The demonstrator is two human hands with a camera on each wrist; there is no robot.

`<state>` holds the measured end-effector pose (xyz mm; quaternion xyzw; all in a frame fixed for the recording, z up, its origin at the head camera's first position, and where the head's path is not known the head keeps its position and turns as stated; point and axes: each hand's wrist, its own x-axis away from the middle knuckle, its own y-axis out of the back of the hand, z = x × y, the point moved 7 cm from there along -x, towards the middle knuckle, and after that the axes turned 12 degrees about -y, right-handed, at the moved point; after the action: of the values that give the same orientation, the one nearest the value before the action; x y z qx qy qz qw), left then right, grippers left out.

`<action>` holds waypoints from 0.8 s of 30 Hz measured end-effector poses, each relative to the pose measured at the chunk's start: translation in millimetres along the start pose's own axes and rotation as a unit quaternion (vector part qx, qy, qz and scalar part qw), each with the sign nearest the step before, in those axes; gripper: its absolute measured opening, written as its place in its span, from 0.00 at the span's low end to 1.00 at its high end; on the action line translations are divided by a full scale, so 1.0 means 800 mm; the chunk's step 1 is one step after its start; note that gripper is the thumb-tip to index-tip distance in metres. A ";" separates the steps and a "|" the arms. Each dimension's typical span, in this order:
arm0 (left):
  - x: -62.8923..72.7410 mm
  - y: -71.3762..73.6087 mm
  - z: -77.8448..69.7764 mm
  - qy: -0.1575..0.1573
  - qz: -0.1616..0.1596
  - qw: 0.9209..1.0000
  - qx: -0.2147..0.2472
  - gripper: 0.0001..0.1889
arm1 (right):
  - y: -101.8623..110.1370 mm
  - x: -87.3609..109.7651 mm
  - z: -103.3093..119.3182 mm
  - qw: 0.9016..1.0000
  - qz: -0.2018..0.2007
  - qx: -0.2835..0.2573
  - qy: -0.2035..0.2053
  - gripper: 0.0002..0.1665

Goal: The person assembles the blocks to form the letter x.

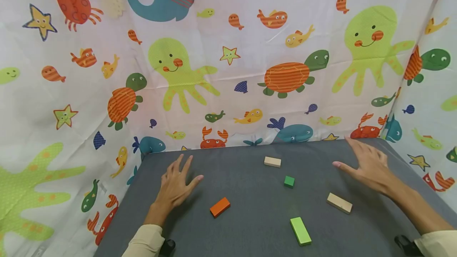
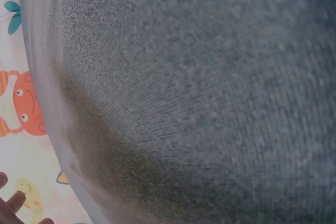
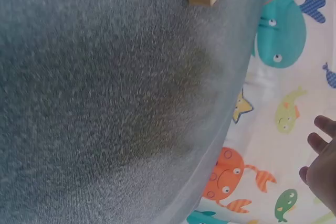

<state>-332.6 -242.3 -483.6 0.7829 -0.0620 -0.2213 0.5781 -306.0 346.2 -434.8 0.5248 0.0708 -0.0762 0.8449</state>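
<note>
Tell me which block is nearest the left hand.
The orange block, right of the left hand; the only orange one. The green cube, lime-green block and two pale blocks lie farther from that hand.

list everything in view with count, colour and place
Orange block: 1, orange, leftmost block
Lime block: 1, lime green, nearest viewer
Cube: 1, green, mid-group
Wooden blocks: 2, pale, one farthest back, one rightmost
Table: 1, dark grey, under the blocks
Printed cloth: count unclear, white with coloured prints, behind table
Black items: 2, black, low in head view
Sleeves: 2, cream, bottom edge
Left hand: 1, bare, over table's left side
Right hand: 1, bare, over table's right side
</note>
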 end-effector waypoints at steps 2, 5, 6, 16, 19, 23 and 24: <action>-0.001 0.001 -0.004 -0.007 -0.006 1.000 -0.003 0.49 | 0.003 0.005 0.006 1.000 0.000 -0.008 0.003 0.60; -0.004 0.002 -0.010 -0.016 -0.011 1.000 -0.004 0.49 | 0.005 0.010 0.013 1.000 0.005 -0.013 0.004 0.60; -0.005 0.002 -0.011 -0.018 -0.011 1.000 -0.004 0.49 | 0.005 0.012 0.014 1.000 0.006 -0.012 0.002 0.60; -0.010 0.000 -0.028 -0.023 -0.010 1.000 -0.005 0.50 | 0.008 0.028 0.027 0.999 0.021 -0.038 -0.006 0.61; -0.011 0.001 -0.035 -0.029 -0.009 1.000 0.004 0.50 | 0.009 0.035 0.031 0.999 0.024 -0.046 -0.006 0.61; -0.012 0.000 -0.047 -0.047 -0.015 0.999 0.011 0.49 | 0.010 0.044 0.035 0.998 0.035 -0.058 -0.008 0.62; -0.013 0.000 -0.050 -0.054 -0.017 0.998 0.012 0.49 | 0.009 0.046 0.036 0.998 0.038 -0.059 -0.009 0.62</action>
<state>-325.1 -203.7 -471.7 0.7775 -0.0820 -0.2724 0.5608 -267.2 321.7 -422.9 0.4757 0.0476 -0.0448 0.8772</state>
